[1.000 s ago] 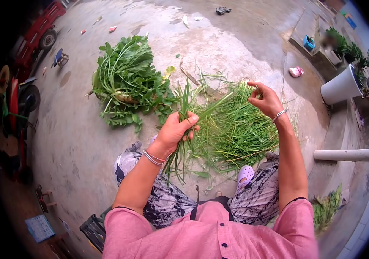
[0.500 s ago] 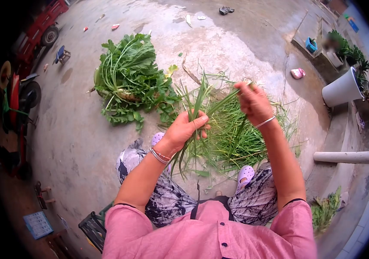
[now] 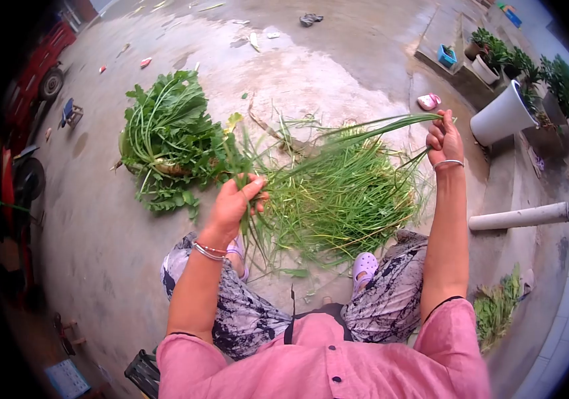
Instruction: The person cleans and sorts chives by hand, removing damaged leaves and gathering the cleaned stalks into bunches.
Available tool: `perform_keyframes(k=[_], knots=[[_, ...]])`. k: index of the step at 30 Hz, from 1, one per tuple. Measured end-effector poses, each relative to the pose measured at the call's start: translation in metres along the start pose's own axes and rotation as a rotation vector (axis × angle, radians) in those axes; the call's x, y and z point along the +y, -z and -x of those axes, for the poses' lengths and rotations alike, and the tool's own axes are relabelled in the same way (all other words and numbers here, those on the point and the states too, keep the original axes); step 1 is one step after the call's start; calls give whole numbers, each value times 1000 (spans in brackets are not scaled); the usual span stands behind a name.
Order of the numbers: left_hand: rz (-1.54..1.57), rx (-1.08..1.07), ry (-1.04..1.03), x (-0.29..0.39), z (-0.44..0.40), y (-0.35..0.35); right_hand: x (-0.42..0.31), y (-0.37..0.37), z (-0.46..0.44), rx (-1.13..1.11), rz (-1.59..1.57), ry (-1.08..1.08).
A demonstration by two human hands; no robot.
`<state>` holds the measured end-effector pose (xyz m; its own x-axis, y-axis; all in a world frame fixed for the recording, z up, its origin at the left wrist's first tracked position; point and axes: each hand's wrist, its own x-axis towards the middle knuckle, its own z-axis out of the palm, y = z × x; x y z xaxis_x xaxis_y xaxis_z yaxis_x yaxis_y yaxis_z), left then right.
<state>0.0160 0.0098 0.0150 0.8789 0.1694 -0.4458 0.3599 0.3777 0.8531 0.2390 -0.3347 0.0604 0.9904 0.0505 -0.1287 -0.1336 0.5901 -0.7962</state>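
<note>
My left hand [image 3: 236, 203] is closed, thumb against fingers, round a small bunch of long thin leaves that look like chives [image 3: 249, 233]. Their ends stick out above and below the fist. Out to the right and higher, my right hand [image 3: 445, 138] pinches the gathered end of another bunch of chives [image 3: 381, 126], whose leaves trail leftward in the air. Beneath and between both hands, a loose pile of chives [image 3: 358, 206] lies spread on the concrete. Left of the pile rests a heap of leafy radish-like greens [image 3: 171, 126] with pale roots partly showing.
My purple clogs [image 3: 365, 266] stand at the near edge of the pile. A white bucket [image 3: 503, 114], potted plants [image 3: 495, 48] and a white pipe [image 3: 517, 217] are at the right. A small stool [image 3: 71, 113] and red vehicle [image 3: 38, 60] stand at the left.
My hands have moved apart: the right went right and slightly up with its chives, the left went left with its bunch. The view has shifted a little to the right.
</note>
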Motion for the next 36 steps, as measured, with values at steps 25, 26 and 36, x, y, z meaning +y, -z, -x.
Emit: perform_keyframes(k=[25, 26, 36], knots=[[12, -270, -92, 14, 8, -9, 27, -47, 26, -389, -43, -45], [46, -296, -51, 14, 8, -12, 32, -50, 31, -272, -3, -145], [85, -377, 43, 10, 8, -30, 85, -122, 93, -414, 792, -229]])
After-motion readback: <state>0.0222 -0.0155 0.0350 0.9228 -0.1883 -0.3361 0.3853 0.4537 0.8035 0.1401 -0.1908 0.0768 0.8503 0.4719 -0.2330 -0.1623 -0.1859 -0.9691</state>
